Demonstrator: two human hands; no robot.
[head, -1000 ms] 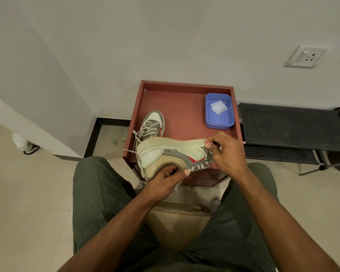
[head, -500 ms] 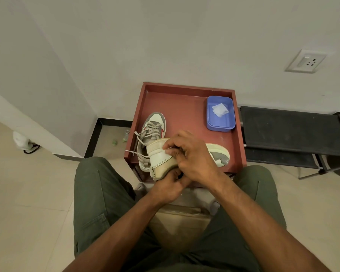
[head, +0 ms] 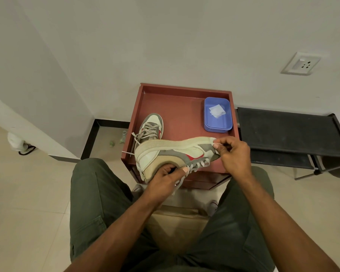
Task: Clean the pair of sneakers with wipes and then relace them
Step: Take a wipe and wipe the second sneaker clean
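Observation:
A cream, grey and red high-top sneaker [head: 173, 152] lies on its side above the front of the red tray [head: 177, 103], sole facing away from me. My left hand [head: 165, 181] grips it inside the collar at the heel end. At the toe, my right hand [head: 232, 154] pinches a small white wipe [head: 216, 142] against the shoe. The second sneaker [head: 151, 127], laced, stands on the tray behind the first. A blue tub [head: 218, 126] at the tray's back right holds a white wipe [head: 216, 110].
The tray tops a small red cabinet against the white wall. A black low rack [head: 289, 130] stands to its right. A wall socket [head: 300, 63] is above it. Small green bits [head: 117, 140] lie on the floor to the left. My green-trousered knees flank the cabinet.
Half a second ago my right hand was over the heel end of the sneaker; it has slid along the shoe back to the toe. My left hand has kept its hold.

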